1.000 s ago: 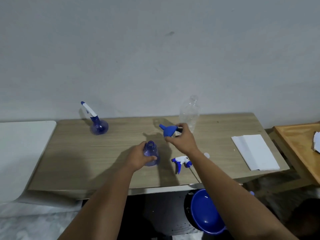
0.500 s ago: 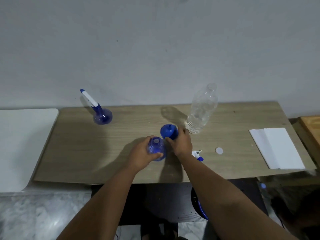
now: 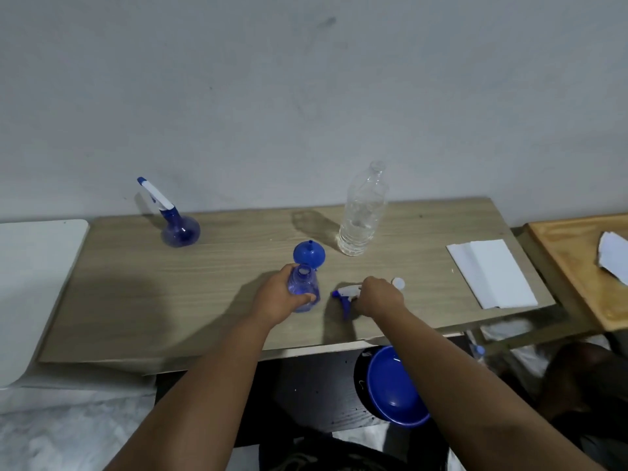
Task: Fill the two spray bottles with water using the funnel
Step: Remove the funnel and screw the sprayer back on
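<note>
1. Our left hand (image 3: 283,297) grips the open spray bottle (image 3: 303,287) at table centre.
2. We have set down the funnel (image 3: 309,254), now resting spout-up at its 12 o'clock (so this filling seems over).
3. Our right hand (image 3: 380,295) has moved to 3 o'clock, fingers curled over the spray head (image 3: 346,294).
4. Since earlier, the water bottle (image 3: 363,212) stays at 1 o'clock, the second spray bottle (image 3: 176,226) at 10.
</note>
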Available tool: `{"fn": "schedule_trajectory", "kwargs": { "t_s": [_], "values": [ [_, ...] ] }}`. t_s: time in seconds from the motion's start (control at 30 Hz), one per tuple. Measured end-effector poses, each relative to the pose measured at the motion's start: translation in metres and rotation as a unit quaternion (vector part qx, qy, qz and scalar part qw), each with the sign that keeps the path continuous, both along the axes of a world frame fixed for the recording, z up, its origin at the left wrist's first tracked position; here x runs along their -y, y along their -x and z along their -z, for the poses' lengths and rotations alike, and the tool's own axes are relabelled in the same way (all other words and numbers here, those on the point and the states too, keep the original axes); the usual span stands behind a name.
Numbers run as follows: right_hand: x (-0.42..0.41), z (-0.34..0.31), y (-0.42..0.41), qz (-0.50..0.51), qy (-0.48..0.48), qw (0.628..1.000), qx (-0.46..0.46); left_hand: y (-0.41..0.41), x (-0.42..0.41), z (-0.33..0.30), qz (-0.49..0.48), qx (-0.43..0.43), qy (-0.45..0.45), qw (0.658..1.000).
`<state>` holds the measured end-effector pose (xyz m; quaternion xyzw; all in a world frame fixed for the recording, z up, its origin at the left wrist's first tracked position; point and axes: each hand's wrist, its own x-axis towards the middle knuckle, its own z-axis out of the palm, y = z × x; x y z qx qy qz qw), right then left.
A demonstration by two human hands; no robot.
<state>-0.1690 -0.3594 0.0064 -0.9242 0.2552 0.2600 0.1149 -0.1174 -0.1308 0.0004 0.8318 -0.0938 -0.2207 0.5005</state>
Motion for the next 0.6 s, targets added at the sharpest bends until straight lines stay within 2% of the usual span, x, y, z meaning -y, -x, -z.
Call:
{"fn": "schedule_trajectory", "kwargs": {
  "t_s": [0.17,0.23,0.27,0.3,0.37,0.43,0.5,0.57,0.6],
  "values": [
    [0.002,0.002,0.01,0.02,-0.008,0.999,0.04,0.011,0.004,-0.004,0.01,-0.003,-0.014,1.0],
    [0.007,-0.01,0.004,0.07,-0.075,0.988,0.117,0.014,0.003,-0.006,0.014,0.004,-0.021,1.0],
    [0.008,-0.022,-0.002,0.104,-0.143,0.968,0.179,0.015,0.003,-0.006,0.015,0.01,-0.025,1.0],
    [0.007,-0.038,-0.006,0.148,-0.237,0.928,0.246,0.016,0.003,-0.006,0.016,0.013,-0.026,0.999],
    [-0.003,-0.081,-0.01,0.226,-0.413,0.802,0.367,0.018,0.004,-0.007,0.013,0.011,-0.02,1.0],
    [-0.016,-0.122,-0.009,0.23,-0.517,0.694,0.445,0.018,0.005,-0.009,0.008,0.005,-0.015,1.0],
    [-0.029,-0.148,-0.008,0.214,-0.568,0.634,0.479,0.017,0.006,-0.007,0.003,-0.007,-0.005,1.0],
    [-0.041,-0.156,-0.01,0.204,-0.577,0.616,0.495,0.017,0.007,-0.007,0.0,-0.01,-0.003,1.0],
    [-0.046,-0.156,-0.011,0.2,-0.566,0.623,0.501,0.016,0.007,-0.006,0.0,-0.01,-0.003,1.0]
  ]
}}
